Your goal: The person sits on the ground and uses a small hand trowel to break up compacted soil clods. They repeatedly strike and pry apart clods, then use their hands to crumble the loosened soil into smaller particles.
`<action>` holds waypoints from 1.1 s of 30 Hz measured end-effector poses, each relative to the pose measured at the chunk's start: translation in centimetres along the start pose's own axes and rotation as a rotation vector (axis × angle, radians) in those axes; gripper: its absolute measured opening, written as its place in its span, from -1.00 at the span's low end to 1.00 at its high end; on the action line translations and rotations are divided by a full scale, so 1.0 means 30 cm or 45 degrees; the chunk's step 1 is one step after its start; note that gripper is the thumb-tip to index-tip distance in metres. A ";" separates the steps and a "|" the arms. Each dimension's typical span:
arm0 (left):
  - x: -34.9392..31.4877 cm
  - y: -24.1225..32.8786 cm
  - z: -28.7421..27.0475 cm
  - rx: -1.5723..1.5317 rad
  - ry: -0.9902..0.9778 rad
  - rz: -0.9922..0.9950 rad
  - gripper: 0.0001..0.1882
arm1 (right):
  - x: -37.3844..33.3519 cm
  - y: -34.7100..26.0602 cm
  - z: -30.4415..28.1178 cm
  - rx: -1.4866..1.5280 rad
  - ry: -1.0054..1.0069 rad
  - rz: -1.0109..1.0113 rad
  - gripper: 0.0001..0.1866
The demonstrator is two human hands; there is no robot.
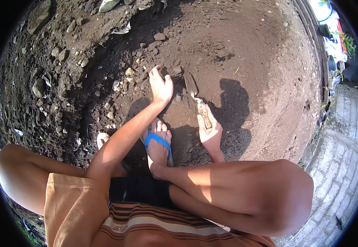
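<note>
A trowel [201,107] grasped by the right hand [211,133] is best kept clear of the left hand [161,87], whose grip cannot be told.

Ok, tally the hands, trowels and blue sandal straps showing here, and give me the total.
Hands: 2, the left hand and the right hand
Trowel: 1
Blue sandal strap: 1
Total: 4
</note>
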State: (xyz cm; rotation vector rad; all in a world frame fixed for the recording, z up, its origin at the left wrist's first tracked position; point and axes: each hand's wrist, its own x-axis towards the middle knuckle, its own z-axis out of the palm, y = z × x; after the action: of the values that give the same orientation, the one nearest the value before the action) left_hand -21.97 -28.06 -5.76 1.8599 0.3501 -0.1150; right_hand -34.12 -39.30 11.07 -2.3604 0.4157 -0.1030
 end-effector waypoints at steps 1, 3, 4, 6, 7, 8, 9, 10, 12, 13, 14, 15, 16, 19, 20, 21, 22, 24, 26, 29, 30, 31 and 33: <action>0.000 0.000 -0.001 -0.011 -0.007 -0.024 -0.42 | 0.039 0.008 -0.057 -0.087 -0.169 0.091 -0.53; 0.003 -0.004 0.002 -0.025 -0.049 -0.049 -0.43 | 0.143 0.042 -0.201 -0.272 -0.485 0.240 -0.52; 0.003 -0.007 0.002 -0.034 -0.034 -0.037 -0.44 | 0.209 0.064 -0.243 -0.334 -0.615 0.253 -0.52; 0.000 -0.012 0.004 -0.083 0.009 -0.014 -0.45 | 0.343 0.096 -0.287 -0.441 -0.827 0.249 -0.50; -0.001 -0.013 0.005 -0.092 0.021 -0.016 -0.45 | 0.406 0.097 -0.282 -0.560 -0.905 0.275 -0.49; -0.004 -0.013 0.006 -0.115 0.024 -0.030 -0.45 | 0.462 0.096 -0.238 -0.599 -0.951 0.197 -0.48; -0.003 -0.011 0.007 -0.120 0.044 -0.028 -0.45 | 0.504 0.085 -0.185 -0.633 -0.991 0.126 -0.48; -0.008 -0.008 0.008 -0.106 0.079 -0.016 -0.48 | 0.541 0.072 -0.175 -0.670 -1.008 0.088 -0.48; -0.011 -0.002 0.010 -0.107 0.094 -0.023 -0.50 | 0.589 0.060 -0.145 -0.743 -1.007 0.003 -0.49; -0.009 0.000 0.010 -0.118 0.075 -0.018 -0.48 | 0.597 0.067 -0.149 -0.683 -1.024 0.047 -0.49; -0.009 0.001 0.010 -0.122 0.080 -0.012 -0.49 | 0.596 0.083 -0.156 -0.621 -1.029 0.091 -0.48; -0.009 0.001 0.011 -0.130 0.067 -0.039 -0.49 | 0.590 0.111 -0.187 -0.561 -1.033 0.131 -0.48; -0.007 -0.002 0.011 -0.132 0.068 -0.051 -0.50 | 0.571 0.155 -0.199 -0.510 -0.995 0.057 -0.49; -0.002 -0.018 0.016 -0.174 0.072 -0.049 -0.51 | 0.473 0.311 -0.227 -0.197 -0.889 0.477 -0.54; -0.002 -0.025 0.019 -0.201 0.094 -0.022 -0.51 | 0.438 0.356 -0.222 -0.141 -0.873 0.523 -0.55; 0.004 -0.032 0.022 -0.210 0.142 0.032 -0.51 | 0.399 0.390 -0.207 -0.086 -0.861 0.579 -0.55; 0.001 -0.037 0.026 -0.218 0.145 0.026 -0.51 | 0.354 0.412 -0.190 -0.057 -0.807 0.551 -0.55; 0.002 -0.044 0.030 -0.224 0.098 -0.050 -0.51 | 0.252 0.414 -0.130 0.000 -0.597 0.350 -0.55; 0.001 -0.045 0.032 -0.220 0.168 0.009 -0.55 | 0.156 0.371 -0.072 0.082 -0.373 0.298 -0.55; -0.007 -0.042 0.030 -0.212 0.177 -0.007 -0.57 | 0.095 0.270 -0.069 -0.135 -0.228 0.089 -0.55; -0.007 -0.040 0.028 -0.215 0.161 -0.041 -0.57 | 0.115 0.236 -0.100 -0.221 -0.307 0.075 -0.55; -0.008 -0.038 0.026 -0.201 0.164 -0.020 -0.57 | 0.151 0.206 -0.138 -0.306 -0.387 0.065 -0.55; -0.007 -0.036 0.023 -0.192 0.137 -0.034 -0.57 | 0.274 0.159 -0.235 -0.330 -0.650 0.106 -0.55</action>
State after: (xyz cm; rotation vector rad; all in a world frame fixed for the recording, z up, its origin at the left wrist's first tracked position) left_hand -22.42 -28.46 -6.91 1.7164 0.4467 -0.0062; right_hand -28.98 -49.84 12.66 -2.4983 0.2858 0.6137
